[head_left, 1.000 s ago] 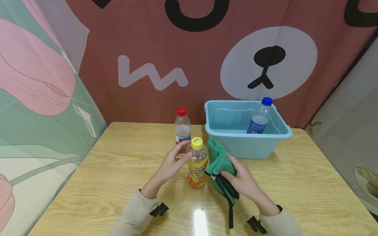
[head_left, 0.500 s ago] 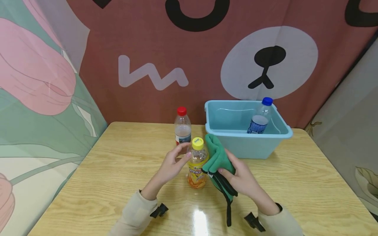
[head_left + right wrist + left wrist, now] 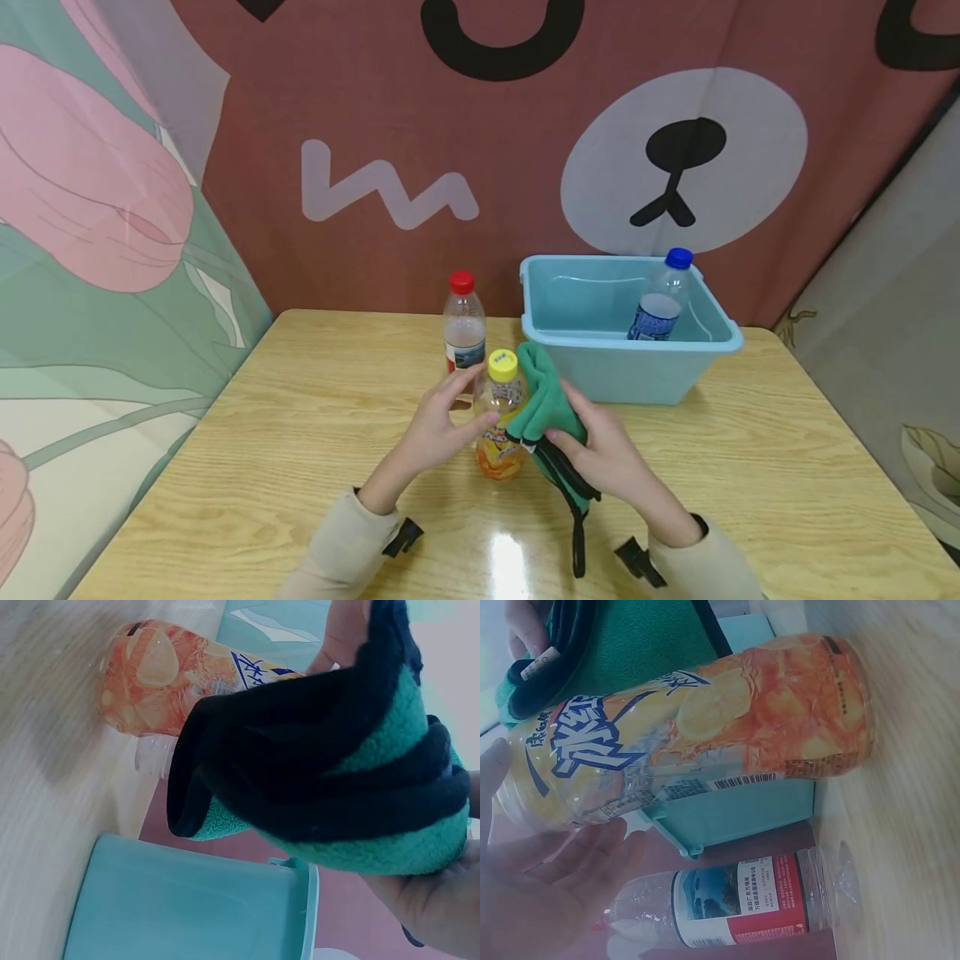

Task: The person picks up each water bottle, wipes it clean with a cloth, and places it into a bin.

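An iced tea bottle with a yellow cap and an orange and yellow label stands upright on the wooden table. My left hand holds it around its upper part, thumb across the front and fingers behind, as the left wrist view shows. In my right hand is a folded green towel with black edging, gripped between thumb and fingers. The towel overlaps the bottle's right side in the head view, and a black strap hangs from it. The right wrist view shows the towel's dark folds hiding part of the bottle.
Behind the left hand stands a clear bottle with a red cap. A light blue plastic bin sits at the back right, with a blue-capped bottle leaning inside. A printed curtain hangs along the table's far edge.
The right hand has shifted left with the towel, bringing it against the bottle's side. The left thumb has moved down and across onto the label; the bottle has barely moved.
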The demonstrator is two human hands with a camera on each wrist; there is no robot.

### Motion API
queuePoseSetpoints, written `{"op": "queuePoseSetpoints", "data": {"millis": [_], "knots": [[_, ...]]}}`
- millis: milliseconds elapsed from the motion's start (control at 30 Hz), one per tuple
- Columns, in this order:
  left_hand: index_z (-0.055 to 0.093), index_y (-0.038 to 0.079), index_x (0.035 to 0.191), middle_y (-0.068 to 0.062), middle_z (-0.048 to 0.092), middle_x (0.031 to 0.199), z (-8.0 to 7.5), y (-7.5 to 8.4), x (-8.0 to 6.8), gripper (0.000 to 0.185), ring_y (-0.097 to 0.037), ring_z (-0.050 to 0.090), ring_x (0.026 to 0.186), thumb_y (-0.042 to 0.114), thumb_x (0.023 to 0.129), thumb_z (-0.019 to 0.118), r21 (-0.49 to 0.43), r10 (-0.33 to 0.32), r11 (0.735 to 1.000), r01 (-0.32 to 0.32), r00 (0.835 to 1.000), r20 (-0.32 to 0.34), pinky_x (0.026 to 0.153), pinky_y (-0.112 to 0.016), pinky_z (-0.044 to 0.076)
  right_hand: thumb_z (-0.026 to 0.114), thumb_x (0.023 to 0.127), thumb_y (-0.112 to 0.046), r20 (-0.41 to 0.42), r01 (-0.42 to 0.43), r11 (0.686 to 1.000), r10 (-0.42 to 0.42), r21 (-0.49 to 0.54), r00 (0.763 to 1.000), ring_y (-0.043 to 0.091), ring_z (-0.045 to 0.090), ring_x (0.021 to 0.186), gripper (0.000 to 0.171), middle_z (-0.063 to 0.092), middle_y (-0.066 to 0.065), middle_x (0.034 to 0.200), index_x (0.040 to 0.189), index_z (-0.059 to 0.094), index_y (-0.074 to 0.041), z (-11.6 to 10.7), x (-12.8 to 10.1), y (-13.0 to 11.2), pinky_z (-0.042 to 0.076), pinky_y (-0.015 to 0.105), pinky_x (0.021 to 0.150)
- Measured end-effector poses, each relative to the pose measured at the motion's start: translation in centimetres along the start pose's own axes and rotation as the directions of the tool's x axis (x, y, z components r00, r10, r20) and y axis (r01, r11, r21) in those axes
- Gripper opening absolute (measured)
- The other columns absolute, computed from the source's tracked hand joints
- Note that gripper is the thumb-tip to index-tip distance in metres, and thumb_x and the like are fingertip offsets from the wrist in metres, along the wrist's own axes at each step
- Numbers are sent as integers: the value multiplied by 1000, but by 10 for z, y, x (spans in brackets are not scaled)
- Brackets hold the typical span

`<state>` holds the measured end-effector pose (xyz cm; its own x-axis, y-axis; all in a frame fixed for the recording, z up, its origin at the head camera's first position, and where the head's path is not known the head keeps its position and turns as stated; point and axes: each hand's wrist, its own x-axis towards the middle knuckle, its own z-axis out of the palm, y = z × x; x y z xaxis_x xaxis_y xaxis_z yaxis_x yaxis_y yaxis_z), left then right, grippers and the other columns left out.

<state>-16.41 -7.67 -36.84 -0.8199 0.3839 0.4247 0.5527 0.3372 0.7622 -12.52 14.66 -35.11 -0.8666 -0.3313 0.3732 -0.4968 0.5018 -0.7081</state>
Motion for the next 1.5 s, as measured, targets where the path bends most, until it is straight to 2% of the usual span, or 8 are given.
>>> {"op": "queuePoseSetpoints", "data": {"millis": [133,300,533,800,1067,1200,1367,1500], "knots": [[41,-10,129,-26,51,118,-4,17,0,57,-38,53,100,2,80,67,-34,-11,999,11,1000,9,76,-50,51,61,79,9,-3,-10,1000,10,-12,1000,33,56,102,63,58,22,115,136,36,3,2,1,1,48,47,82],[42,-7,130,-24,52,118,-4,12,0,58,-34,53,100,7,81,68,-22,5,1000,-5,1000,10,75,-41,53,61,80,9,-6,-9,1000,9,-4,1000,34,55,103,62,56,23,116,136,35,4,5,2,2,47,49,84],[41,-14,127,-30,52,113,-11,37,-1,55,-40,53,99,-1,80,66,-42,-9,999,9,1000,14,74,-43,53,61,79,9,1,-26,1000,26,12,1000,35,53,107,63,54,23,119,136,34,5,12,1,12,45,50,88],[39,-11,130,-29,49,118,-8,30,-1,57,-41,51,105,-1,81,65,-126,-61,990,65,998,31,77,-42,53,58,81,10,18,-87,991,85,101,996,34,53,109,64,53,22,121,138,33,1,24,-1,23,44,47,91],[39,-1,135,-22,48,125,1,-2,-2,61,-33,52,106,6,81,68,-158,-78,984,79,997,11,77,-34,53,59,81,8,51,-123,988,119,88,992,33,52,109,61,55,21,120,137,36,1,32,-2,31,42,49,92],[40,2,133,-20,50,123,1,-5,-3,59,-31,52,107,8,81,68,-186,-96,978,96,995,11,78,-32,53,58,81,8,58,-133,987,127,95,990,34,52,109,60,55,20,120,137,36,1,33,-2,31,42,49,92],[39,-4,128,-24,50,122,-2,-6,-2,54,-34,48,113,1,82,66,-212,-132,968,137,991,37,82,-37,51,58,82,8,63,-128,988,123,84,990,35,51,110,59,53,21,122,136,37,1,30,-4,29,42,50,91],[41,-6,128,-23,49,123,-5,-8,-2,52,-35,48,113,-1,82,64,-213,-121,969,128,992,44,83,-40,51,59,82,8,67,-124,990,120,66,991,35,51,111,59,52,21,123,136,37,1,29,-6,28,43,49,91]]}}
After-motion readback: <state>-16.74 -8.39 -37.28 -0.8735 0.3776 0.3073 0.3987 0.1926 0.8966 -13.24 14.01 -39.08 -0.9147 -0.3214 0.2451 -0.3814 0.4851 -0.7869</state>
